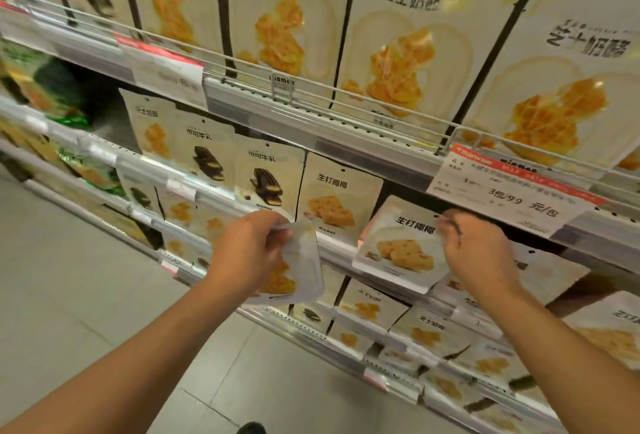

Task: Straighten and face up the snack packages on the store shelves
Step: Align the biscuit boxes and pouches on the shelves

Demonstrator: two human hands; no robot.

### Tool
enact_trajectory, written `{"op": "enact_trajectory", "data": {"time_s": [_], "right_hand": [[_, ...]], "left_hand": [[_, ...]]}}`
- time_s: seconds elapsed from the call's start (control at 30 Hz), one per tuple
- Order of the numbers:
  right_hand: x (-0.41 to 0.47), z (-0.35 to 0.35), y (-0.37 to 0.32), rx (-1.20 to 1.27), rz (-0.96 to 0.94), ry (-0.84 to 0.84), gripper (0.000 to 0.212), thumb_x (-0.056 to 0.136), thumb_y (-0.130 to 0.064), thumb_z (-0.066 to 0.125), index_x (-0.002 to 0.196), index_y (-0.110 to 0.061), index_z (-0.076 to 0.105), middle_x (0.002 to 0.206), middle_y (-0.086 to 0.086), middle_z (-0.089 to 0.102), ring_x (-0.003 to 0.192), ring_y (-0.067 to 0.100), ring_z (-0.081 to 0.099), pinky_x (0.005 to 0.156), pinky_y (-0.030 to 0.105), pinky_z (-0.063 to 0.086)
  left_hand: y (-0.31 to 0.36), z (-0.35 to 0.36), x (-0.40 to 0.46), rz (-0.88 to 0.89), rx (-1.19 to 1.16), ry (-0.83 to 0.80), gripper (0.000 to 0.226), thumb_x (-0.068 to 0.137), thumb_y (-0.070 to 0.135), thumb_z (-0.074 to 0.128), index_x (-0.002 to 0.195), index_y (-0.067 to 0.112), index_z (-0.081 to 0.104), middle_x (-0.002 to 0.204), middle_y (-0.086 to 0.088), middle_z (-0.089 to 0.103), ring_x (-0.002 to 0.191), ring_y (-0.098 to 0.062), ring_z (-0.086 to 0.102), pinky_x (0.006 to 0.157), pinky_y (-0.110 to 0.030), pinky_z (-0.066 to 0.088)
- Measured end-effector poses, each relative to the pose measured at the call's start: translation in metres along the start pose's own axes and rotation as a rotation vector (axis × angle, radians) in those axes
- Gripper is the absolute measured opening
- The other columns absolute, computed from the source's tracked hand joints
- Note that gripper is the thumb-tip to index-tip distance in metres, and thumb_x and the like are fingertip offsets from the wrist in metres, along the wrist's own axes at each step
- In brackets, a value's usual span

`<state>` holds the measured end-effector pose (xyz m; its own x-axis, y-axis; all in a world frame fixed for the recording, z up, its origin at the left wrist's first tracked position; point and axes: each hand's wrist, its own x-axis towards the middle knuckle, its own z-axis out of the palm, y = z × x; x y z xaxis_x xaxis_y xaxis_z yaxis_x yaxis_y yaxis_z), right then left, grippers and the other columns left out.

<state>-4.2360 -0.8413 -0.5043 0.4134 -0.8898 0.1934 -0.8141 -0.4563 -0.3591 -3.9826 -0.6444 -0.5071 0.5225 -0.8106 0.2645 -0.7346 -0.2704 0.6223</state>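
My left hand (247,248) is shut on the top edge of a cream snack pouch (296,271) that hangs out in front of the middle shelf rail (341,258). My right hand (476,253) pinches the upper right corner of a second cream cracker pouch (398,250), which is tilted forward and to the left over the same rail. Just behind them an upright cracker pouch (337,198) faces front, with two chocolate-biscuit pouches (266,174) to its left.
The top shelf holds large cheese-cracker bags (419,31) behind a wire rail, with a price tag (512,191) hanging over its edge near my right hand. Lower shelves (408,340) carry more pouches, some leaning. Grey floor tiles (86,295) lie to the left.
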Motion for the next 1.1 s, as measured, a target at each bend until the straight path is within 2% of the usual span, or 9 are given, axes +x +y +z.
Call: {"op": "enact_trajectory", "data": {"time_s": [0.17, 0.27, 0.43, 0.67, 0.73, 0.8, 0.97, 1.03, 1.1], "right_hand": [[0.013, 0.0, 0.008, 0.008, 0.103, -0.074, 0.024, 0.093, -0.011, 0.053, 0.106, -0.025, 0.068, 0.104, -0.006, 0.069, 0.092, 0.018, 0.059, 0.079, 0.028, 0.047], [0.02, 0.0, 0.013, -0.098, 0.123, -0.086, 0.019, 0.095, -0.017, 0.056, 0.108, -0.023, 0.068, 0.077, -0.017, 0.053, 0.074, 0.013, 0.052, 0.066, 0.026, 0.041], [0.027, 0.004, 0.003, -0.213, 0.038, 0.082, 0.024, 0.096, -0.031, 0.055, 0.102, -0.013, 0.069, 0.094, 0.011, 0.067, 0.09, 0.034, 0.063, 0.072, 0.034, 0.049], [0.033, 0.019, 0.001, -0.227, 0.089, -0.033, 0.005, 0.094, -0.032, 0.057, 0.093, -0.028, 0.058, 0.081, -0.008, 0.056, 0.066, 0.015, 0.05, 0.056, 0.02, 0.034], [0.035, 0.019, 0.001, -0.209, 0.176, -0.08, 0.015, 0.094, -0.036, 0.056, 0.081, -0.033, 0.048, 0.07, -0.018, 0.039, 0.055, 0.004, 0.036, 0.041, 0.016, 0.024], [0.036, 0.02, 0.001, -0.161, 0.216, -0.094, 0.027, 0.092, -0.034, 0.057, 0.07, -0.034, 0.041, 0.07, -0.021, 0.038, 0.056, -0.002, 0.031, 0.038, 0.015, 0.021], [0.032, 0.01, -0.008, -0.153, 0.131, -0.081, 0.027, 0.091, -0.03, 0.059, 0.072, -0.03, 0.04, 0.069, -0.017, 0.036, 0.062, 0.001, 0.035, 0.06, 0.021, 0.031], [0.023, 0.008, -0.019, -0.244, -0.017, -0.053, 0.007, 0.091, -0.031, 0.057, 0.094, -0.025, 0.055, 0.073, -0.012, 0.046, 0.074, 0.013, 0.053, 0.072, 0.03, 0.045], [0.01, 0.013, -0.031, -0.231, -0.168, -0.07, 0.032, 0.094, -0.031, 0.051, 0.125, -0.024, 0.054, 0.102, 0.0, 0.062, 0.102, 0.028, 0.06, 0.096, 0.047, 0.043]], "left_hand": [[-0.015, -0.003, 0.002, -0.022, -0.004, -0.046, 0.008, 0.09, 0.01, 0.065, 0.095, 0.012, 0.071, 0.083, 0.002, 0.063, 0.077, -0.02, 0.061, 0.068, -0.039, 0.054], [-0.015, 0.0, 0.006, -0.008, -0.001, -0.049, 0.007, 0.089, 0.012, 0.066, 0.093, 0.014, 0.071, 0.08, 0.005, 0.061, 0.076, -0.018, 0.061, 0.068, -0.037, 0.053], [-0.008, 0.007, 0.016, -0.027, -0.066, -0.076, 0.006, 0.092, 0.014, 0.064, 0.092, 0.016, 0.07, 0.082, 0.004, 0.064, 0.074, -0.018, 0.067, 0.067, -0.042, 0.056], [-0.006, 0.008, 0.02, -0.035, -0.063, -0.089, 0.007, 0.093, 0.017, 0.062, 0.095, 0.017, 0.069, 0.086, 0.002, 0.066, 0.075, -0.018, 0.068, 0.069, -0.043, 0.056], [-0.007, 0.007, 0.018, -0.046, -0.04, -0.075, 0.007, 0.093, 0.016, 0.063, 0.094, 0.018, 0.069, 0.083, 0.004, 0.065, 0.073, -0.017, 0.067, 0.068, -0.043, 0.056], [-0.006, 0.006, 0.017, -0.047, -0.029, -0.068, 0.007, 0.093, 0.015, 0.063, 0.093, 0.018, 0.069, 0.081, 0.006, 0.063, 0.071, -0.016, 0.067, 0.067, -0.044, 0.056], [-0.001, 0.004, 0.013, -0.049, -0.011, -0.056, 0.007, 0.093, 0.016, 0.062, 0.093, 0.019, 0.069, 0.082, 0.008, 0.063, 0.072, -0.016, 0.066, 0.066, -0.042, 0.056], [0.001, 0.004, 0.008, -0.067, -0.016, -0.053, 0.007, 0.093, 0.015, 0.062, 0.093, 0.018, 0.069, 0.083, 0.005, 0.064, 0.072, -0.016, 0.067, 0.067, -0.043, 0.056], [0.004, 0.003, 0.0, -0.079, 0.001, -0.059, 0.008, 0.092, 0.013, 0.063, 0.094, 0.018, 0.069, 0.084, 0.005, 0.063, 0.073, -0.017, 0.068, 0.067, -0.044, 0.056]]}}
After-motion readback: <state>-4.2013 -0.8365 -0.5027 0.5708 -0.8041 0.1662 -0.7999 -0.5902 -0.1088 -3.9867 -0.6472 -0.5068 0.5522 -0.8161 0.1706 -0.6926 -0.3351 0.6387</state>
